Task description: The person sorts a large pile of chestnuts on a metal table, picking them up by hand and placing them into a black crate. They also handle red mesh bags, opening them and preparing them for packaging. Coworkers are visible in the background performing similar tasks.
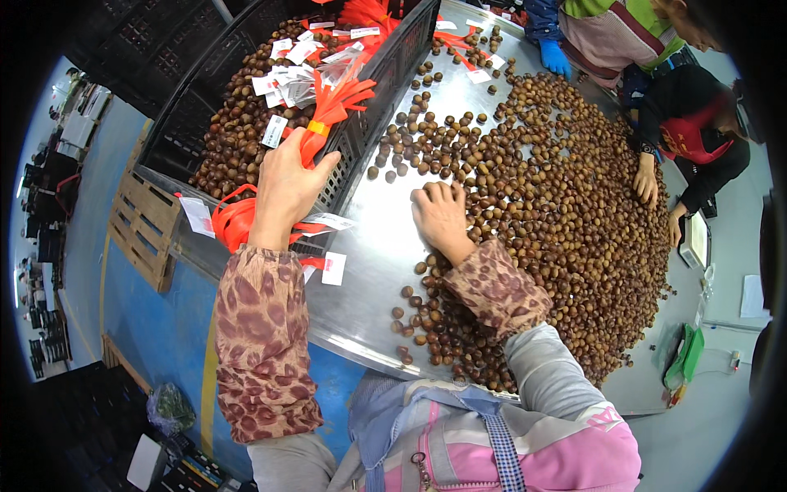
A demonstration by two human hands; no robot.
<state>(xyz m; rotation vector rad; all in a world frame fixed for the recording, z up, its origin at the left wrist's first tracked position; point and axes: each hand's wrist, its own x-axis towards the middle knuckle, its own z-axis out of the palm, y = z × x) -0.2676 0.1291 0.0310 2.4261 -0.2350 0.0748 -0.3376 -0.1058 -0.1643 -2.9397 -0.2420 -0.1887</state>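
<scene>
My left hand is closed around a bundle of red mesh net bags, gathered by an orange-yellow band, at the near side of a black plastic crate. The crate holds brown nuts and a cluster of white tags. More red netting with white tags lies beside my left wrist. My right hand rests with bent fingers at the left edge of a wide spread of round brown nuts on the metal table; whether its fingertips grip a nut is hidden.
Across the table one person wears a blue glove, and another in black has both hands at the nuts. A green plastic scoop and a white tray lie at right. A wooden pallet stands on the floor at left.
</scene>
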